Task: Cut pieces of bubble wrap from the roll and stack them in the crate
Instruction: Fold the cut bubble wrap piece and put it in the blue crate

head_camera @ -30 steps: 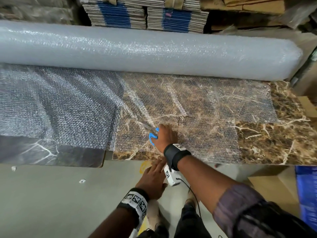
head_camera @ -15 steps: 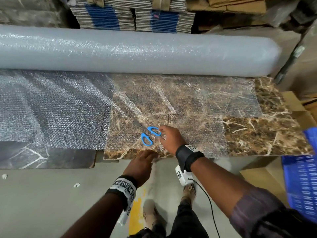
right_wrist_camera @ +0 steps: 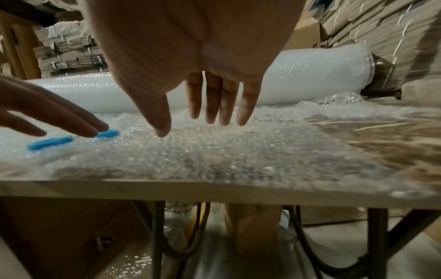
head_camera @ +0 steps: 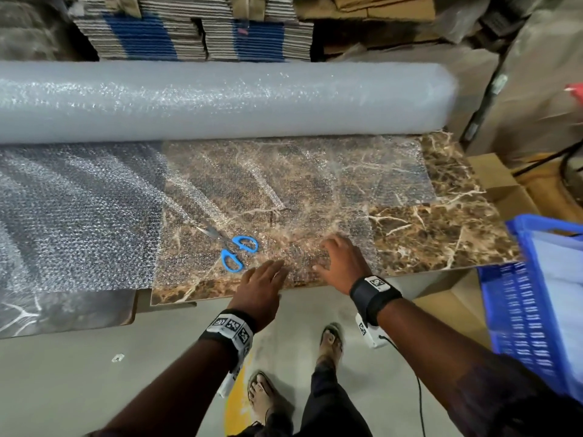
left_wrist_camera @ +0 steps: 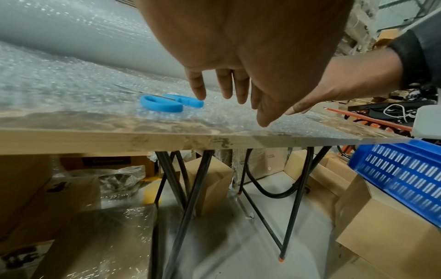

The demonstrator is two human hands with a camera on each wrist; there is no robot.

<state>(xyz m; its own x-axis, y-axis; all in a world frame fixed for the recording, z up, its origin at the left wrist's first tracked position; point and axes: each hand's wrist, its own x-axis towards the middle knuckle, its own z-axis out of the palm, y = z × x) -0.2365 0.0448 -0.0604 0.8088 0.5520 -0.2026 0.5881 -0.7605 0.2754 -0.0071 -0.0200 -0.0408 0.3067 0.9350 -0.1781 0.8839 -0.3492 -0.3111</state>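
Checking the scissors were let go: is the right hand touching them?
Apart. The head view shows the right hand on the bubble wrap, with bare wrap between it and the scissors.

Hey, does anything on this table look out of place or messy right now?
Nothing is damaged or spilled. The blue scissors lie loose on the unrolled bubble wrap, beside the open left hand. The wrap's right edge is stepped.

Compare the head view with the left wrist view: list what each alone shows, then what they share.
Head only: the whole bubble wrap roll, stacked cardboard behind it, and the person's feet.
Left wrist only: the table's black legs and boxes under it.
Both: blue-handled scissors lying on the bubble wrap sheet, the open left hand, the right hand, and the blue crate.
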